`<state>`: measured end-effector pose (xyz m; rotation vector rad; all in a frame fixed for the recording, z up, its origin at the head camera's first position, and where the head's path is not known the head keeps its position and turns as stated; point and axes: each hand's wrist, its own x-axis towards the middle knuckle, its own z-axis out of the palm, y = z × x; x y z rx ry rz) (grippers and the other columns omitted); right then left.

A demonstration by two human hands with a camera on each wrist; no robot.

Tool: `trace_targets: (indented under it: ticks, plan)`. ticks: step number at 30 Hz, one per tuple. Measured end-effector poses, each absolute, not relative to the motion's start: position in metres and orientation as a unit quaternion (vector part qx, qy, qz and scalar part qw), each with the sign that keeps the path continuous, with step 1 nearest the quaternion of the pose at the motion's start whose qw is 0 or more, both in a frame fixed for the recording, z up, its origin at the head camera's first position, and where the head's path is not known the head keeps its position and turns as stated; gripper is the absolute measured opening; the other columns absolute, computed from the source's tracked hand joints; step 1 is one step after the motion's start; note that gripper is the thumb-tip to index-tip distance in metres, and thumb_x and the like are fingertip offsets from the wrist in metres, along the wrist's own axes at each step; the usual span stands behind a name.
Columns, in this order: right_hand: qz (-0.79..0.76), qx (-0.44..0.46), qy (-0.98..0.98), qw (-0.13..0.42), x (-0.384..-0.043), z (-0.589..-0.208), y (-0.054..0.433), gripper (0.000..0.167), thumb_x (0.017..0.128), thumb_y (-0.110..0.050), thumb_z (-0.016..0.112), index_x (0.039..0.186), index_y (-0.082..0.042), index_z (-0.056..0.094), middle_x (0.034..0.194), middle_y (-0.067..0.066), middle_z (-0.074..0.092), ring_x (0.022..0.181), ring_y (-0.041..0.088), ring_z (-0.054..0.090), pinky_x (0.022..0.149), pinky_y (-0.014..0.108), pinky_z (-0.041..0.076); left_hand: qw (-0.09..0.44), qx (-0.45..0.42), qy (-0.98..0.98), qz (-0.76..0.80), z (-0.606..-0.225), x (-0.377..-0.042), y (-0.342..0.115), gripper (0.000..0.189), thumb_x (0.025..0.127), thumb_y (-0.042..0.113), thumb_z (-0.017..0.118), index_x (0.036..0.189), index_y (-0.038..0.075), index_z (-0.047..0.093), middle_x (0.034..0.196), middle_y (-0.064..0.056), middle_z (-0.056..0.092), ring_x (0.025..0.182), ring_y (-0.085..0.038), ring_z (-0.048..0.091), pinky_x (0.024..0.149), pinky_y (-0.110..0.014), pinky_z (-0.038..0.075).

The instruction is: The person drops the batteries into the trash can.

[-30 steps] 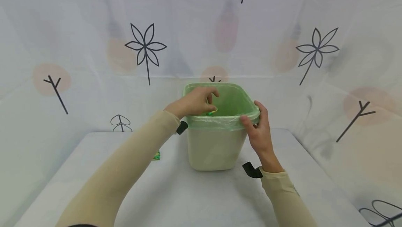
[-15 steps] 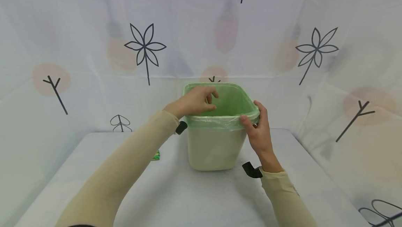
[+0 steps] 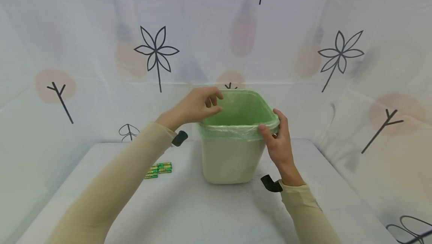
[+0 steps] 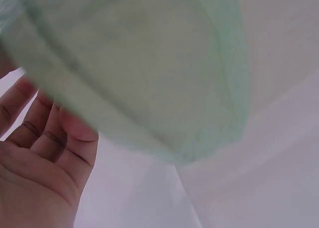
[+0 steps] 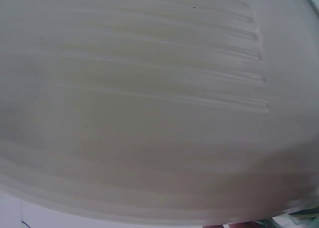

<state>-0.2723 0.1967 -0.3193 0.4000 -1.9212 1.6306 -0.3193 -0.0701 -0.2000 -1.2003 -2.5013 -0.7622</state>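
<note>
While my right hand (image 3: 281, 146) grips the rim of a pale bin (image 3: 229, 161), my left hand (image 3: 199, 104) hangs at the rim's other side, its fingers loosely bent and its thumb held apart from them. Whether that left hand touches the rim, I cannot tell. The bin stands upright between my two hands on a white-covered desk (image 3: 216, 217), lined with a thin green bag (image 3: 236, 132) folded over its edge. My right thumb presses the folded bag at the front, the fingers round the side. Below my left hand and nearer to me, green batteries (image 3: 165, 166) lie on the desk to the left of the bin, partly hidden by my beige left sleeve (image 3: 118, 187). A black wrist camera (image 3: 180, 138) sits just below my left hand; a second camera (image 3: 271, 183) juts out beneath my right. Beyond both hands hangs a white cloth (image 3: 209, 22) printed with dark flowers, twigs and soft pink patches. The right wrist view shows the bin's ridged wall close up.
</note>
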Motion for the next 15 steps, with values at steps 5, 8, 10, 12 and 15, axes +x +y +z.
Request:
trace_targets:
  ticks: [5,8,10,12,15]
  plan:
    - [0.612,0.148,-0.72,0.293,-0.272,-0.319,0.197,0.062,0.09,-0.014,0.062,0.146,-0.016,0.033,0.132,0.014,0.047,0.104,0.017,0.051,0.082,0.023,0.043,0.167,-0.41,-0.86,-0.255,-0.2,-0.31,-0.098,0.025,0.089,0.015,0.068,0.111,0.005,0.062,0.09,-0.005,0.061,0.075,-0.016,0.058,0.073,-0.033,0.048]
    - [0.613,0.15,-0.718,0.293,-0.272,-0.319,0.197,0.063,0.091,-0.014,0.062,0.146,-0.014,0.032,0.132,0.014,0.047,0.104,0.017,0.051,0.082,0.024,0.043,0.176,-0.403,-0.862,-0.252,-0.205,-0.305,-0.117,0.024,0.088,0.012,0.068,0.11,0.004,0.062,0.09,-0.005,0.061,0.076,-0.016,0.058,0.073,-0.034,0.049]
    - [0.614,0.149,-0.718,0.292,-0.272,-0.319,0.197,0.063,0.091,-0.013,0.062,0.146,-0.014,0.032,0.133,0.014,0.047,0.105,0.017,0.051,0.083,0.024,0.043,0.176,-0.393,-0.868,-0.247,-0.212,-0.302,-0.129,0.023,0.088,0.011,0.067,0.109,0.003,0.062,0.091,-0.004,0.061,0.077,-0.016,0.057,0.073,-0.035,0.05]
    - [0.615,0.149,-0.718,0.29,-0.272,-0.32,0.197,0.062,0.091,-0.013,0.062,0.146,-0.015,0.032,0.133,0.013,0.047,0.106,0.017,0.051,0.084,0.024,0.043,0.17,-0.378,-0.878,-0.24,-0.22,-0.3,-0.141,0.023,0.089,0.011,0.067,0.11,0.004,0.062,0.091,-0.004,0.061,0.078,-0.015,0.057,0.073,-0.036,0.05]
    - [0.616,0.147,-0.717,0.292,-0.272,-0.321,0.197,0.062,0.091,-0.013,0.062,0.145,-0.017,0.033,0.133,0.012,0.047,0.106,0.017,0.05,0.084,0.024,0.043,0.162,-0.357,-0.891,-0.23,-0.235,-0.299,-0.157,0.022,0.089,0.012,0.067,0.11,0.006,0.062,0.09,-0.002,0.061,0.078,-0.014,0.057,0.072,-0.034,0.05]
